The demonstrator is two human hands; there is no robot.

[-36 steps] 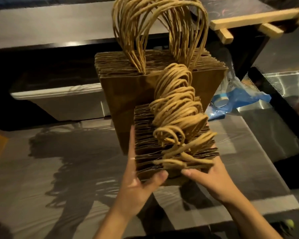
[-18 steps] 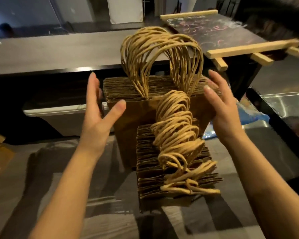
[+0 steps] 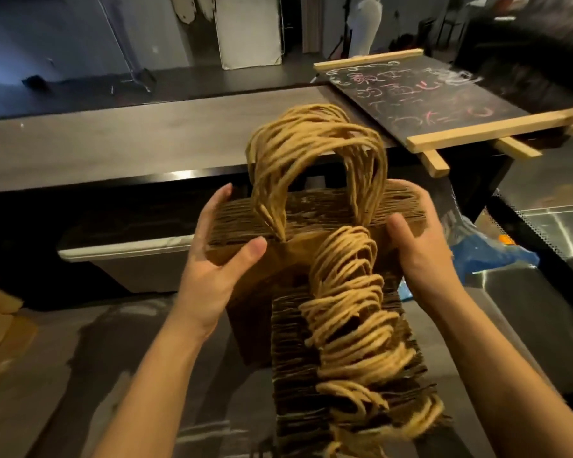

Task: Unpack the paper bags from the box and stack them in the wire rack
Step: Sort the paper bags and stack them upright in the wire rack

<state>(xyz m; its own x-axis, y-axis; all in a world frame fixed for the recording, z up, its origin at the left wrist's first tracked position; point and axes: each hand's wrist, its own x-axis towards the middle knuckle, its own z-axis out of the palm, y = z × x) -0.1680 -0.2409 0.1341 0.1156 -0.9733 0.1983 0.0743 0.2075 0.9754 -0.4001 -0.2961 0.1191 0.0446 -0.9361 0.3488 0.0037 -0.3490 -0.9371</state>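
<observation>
Head view, looking down: I have both hands on the rear upright bundle of flat brown paper bags (image 3: 315, 213), which stands on the grey desk (image 3: 80, 375) just behind a second bundle of the same brown bags (image 3: 341, 358). My left hand (image 3: 212, 269) clasps its left end, thumb on the front face, fingers (image 3: 220, 201) curled over the top edge. My right hand (image 3: 420, 246) wraps the right end the same way. Both are partly closed around the bundle. Tan twisted-paper handles (image 3: 315, 153) arch up between my hands. I judge the bundle heavy and dense, stiff edge-on, yet loose: single sheets could slide or fan out. Squeezing from both ends low on the sides seems safest; the handles would likely tear. No box or wire rack is visible
</observation>
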